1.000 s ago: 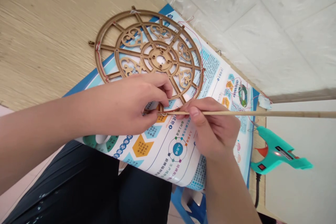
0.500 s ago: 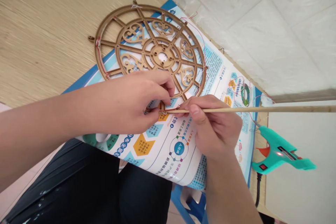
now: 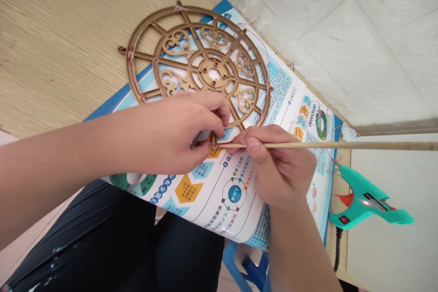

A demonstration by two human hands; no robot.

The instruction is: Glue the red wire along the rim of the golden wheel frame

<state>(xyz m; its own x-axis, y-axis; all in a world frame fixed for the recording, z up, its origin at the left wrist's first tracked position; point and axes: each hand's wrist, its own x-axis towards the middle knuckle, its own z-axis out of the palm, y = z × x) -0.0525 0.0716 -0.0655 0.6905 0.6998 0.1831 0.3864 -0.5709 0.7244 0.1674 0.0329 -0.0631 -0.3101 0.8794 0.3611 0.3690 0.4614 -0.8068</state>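
A round bronze-coloured wheel frame (image 3: 191, 57) with spokes and scrollwork lies tilted on a printed sheet. My left hand (image 3: 178, 130) is closed at its near rim, thumb and fingers pinching the edge, which the hand partly hides. Held pen-like in my right hand (image 3: 282, 159) is a thin wooden stick (image 3: 342, 145). The stick's tip meets the rim right beside my left fingertips. Thin red and white wire (image 3: 132, 70) runs along the rim, and a strand passes close to the stick's tip.
The printed sheet (image 3: 205, 205) hangs over the table's near edge above my knees. A teal glue gun (image 3: 369, 200) with a lit light lies at the right. Loose red wires (image 3: 313, 116) trail over the sheet. Behind is a pale wall (image 3: 325, 32); a blue stool (image 3: 246, 264) stands below.
Everything in view has shifted very slightly to the right. Both hands keep the same hold, and the stick's tip stays at the rim.
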